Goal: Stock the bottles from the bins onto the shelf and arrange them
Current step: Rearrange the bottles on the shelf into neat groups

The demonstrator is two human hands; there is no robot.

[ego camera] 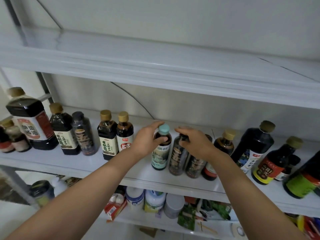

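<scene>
Head view: left hand grips teal-capped bottle, upright, cap up.

Two bare forearms, left hand and right hand likewise bare; uncovered right down to the lower frame edge.

White tubs, grey canister, perhaps snack packets below.
</scene>
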